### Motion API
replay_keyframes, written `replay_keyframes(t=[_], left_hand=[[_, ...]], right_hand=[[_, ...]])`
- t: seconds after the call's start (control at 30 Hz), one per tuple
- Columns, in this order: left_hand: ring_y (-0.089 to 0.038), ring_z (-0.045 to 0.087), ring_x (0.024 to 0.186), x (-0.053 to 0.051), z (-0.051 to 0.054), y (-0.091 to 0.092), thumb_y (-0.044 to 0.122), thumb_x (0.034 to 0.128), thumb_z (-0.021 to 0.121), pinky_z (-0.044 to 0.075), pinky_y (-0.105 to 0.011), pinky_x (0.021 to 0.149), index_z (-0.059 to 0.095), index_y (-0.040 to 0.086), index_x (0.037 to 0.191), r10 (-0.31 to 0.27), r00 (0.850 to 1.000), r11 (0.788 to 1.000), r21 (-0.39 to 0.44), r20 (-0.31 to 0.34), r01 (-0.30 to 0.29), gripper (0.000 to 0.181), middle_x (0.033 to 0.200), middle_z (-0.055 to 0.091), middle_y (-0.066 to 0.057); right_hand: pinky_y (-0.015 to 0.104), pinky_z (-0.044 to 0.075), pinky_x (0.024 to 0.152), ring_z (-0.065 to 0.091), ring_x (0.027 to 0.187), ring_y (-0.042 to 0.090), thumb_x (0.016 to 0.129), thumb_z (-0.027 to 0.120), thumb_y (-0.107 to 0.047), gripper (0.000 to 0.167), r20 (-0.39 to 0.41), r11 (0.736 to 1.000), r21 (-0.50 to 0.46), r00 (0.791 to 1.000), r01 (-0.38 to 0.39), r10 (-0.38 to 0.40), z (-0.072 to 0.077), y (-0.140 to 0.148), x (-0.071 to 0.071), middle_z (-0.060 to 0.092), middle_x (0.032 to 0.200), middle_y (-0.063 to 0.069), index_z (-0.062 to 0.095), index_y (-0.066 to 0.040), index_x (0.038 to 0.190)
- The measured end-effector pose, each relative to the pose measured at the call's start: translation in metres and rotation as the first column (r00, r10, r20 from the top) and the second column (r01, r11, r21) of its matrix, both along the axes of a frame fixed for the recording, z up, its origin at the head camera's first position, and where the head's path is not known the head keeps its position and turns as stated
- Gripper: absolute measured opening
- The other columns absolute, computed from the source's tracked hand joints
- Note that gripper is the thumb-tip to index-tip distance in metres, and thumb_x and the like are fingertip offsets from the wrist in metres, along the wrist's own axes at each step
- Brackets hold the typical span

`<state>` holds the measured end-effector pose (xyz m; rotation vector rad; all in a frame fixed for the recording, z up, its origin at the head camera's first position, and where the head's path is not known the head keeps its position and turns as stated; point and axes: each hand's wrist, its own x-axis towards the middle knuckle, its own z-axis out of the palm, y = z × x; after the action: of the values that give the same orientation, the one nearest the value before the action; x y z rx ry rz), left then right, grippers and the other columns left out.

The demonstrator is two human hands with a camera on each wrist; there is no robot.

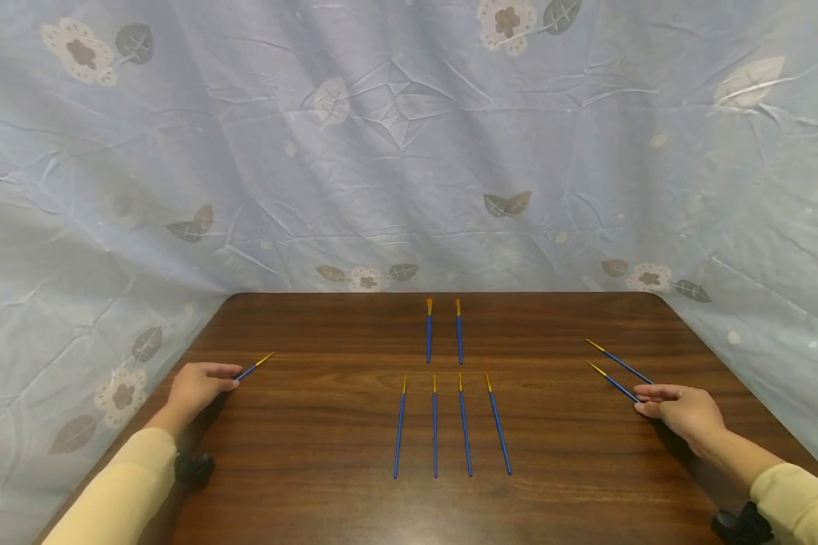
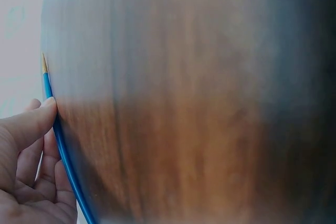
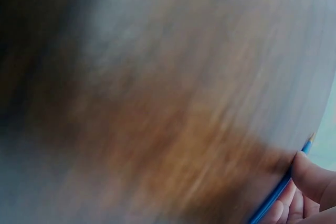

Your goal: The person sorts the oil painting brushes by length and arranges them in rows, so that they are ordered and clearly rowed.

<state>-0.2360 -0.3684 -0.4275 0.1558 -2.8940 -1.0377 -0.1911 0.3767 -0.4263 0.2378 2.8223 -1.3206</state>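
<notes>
On the left of the table in the head view, my left hand (image 1: 198,390) pinches a thin paintbrush (image 1: 248,371) with a blue handle and golden tip. The left wrist view shows thumb and fingers on that paintbrush's blue handle (image 2: 63,148), its pointed tip upward. Over at the right, my right hand (image 1: 685,412) pinches another blue paintbrush (image 1: 613,381). A similar paintbrush (image 1: 620,361) lies just beyond it, its handle end close to my fingers; whether they touch is unclear. In the right wrist view only one paintbrush (image 3: 273,195) shows, under the thumb.
Several slim blue paintbrushes (image 1: 435,428) lie in a row at mid-table, tips pointing away. Behind them are two flatter-tipped paintbrushes (image 1: 429,337), (image 1: 460,337) side by side. The brown wooden table (image 1: 300,454) ends against a floral grey curtain (image 1: 409,189).
</notes>
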Motion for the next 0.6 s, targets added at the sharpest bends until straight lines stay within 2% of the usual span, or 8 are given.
replay_keyframes(t=[0.27,0.6], left_hand=[[-0.053,0.043,0.120,-0.0003,-0.0014,0.0017,0.016,0.0873,0.072,0.033,-0.065,0.096,0.070,0.000,0.114,-0.006,0.999,1.000,-0.026,-0.033,0.005,0.031,0.126,0.056,-0.028],[-0.053,0.046,0.117,-0.0005,-0.0002,0.0026,0.015,0.0867,0.073,0.035,-0.065,0.095,0.071,0.001,0.110,-0.018,0.998,0.997,-0.073,-0.054,0.014,0.027,0.123,0.059,-0.028]], right_hand=[[0.056,0.042,0.090,0.049,0.114,0.048,0.086,0.076,-0.024,0.045,-0.023,0.999,0.030,0.999,0.031,-0.030,-0.0007,-0.0022,-0.0008,0.070,0.106,0.018,0.066,0.007,0.116],[0.056,0.040,0.090,0.048,0.114,0.049,0.085,0.076,-0.023,0.043,-0.023,0.999,0.022,0.999,0.041,-0.041,0.0001,-0.0018,-0.0029,0.070,0.105,0.019,0.067,0.007,0.113]])
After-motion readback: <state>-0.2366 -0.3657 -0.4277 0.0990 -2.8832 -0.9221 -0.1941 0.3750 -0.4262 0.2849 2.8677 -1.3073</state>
